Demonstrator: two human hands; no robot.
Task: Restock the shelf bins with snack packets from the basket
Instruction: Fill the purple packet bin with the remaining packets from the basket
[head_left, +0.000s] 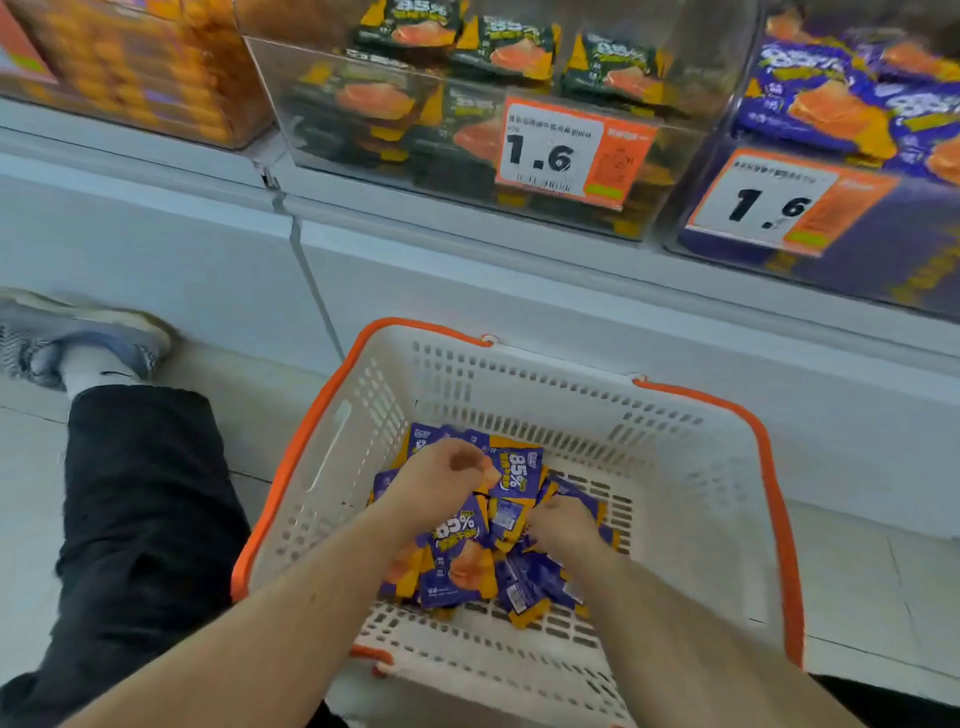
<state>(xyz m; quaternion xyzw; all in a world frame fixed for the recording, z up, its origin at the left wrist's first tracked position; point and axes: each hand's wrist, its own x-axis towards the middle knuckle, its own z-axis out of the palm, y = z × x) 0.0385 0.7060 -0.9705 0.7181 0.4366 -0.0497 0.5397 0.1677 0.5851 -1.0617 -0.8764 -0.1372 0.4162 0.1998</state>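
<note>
Both hands reach into the white basket (675, 467). The left hand (441, 480) grips purple snack packets (457, 561). The right hand (563, 522) rests curled on the pile; whether it grips any cannot be told.

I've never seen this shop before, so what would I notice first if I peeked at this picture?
Probably the white plastic basket with orange rim on the floor in the middle, with a heap of purple-and-orange snack packets inside and the left hand and right hand digging into them. Next, the big white price tags reading 1.6 on the clear shelf bins above.
</note>
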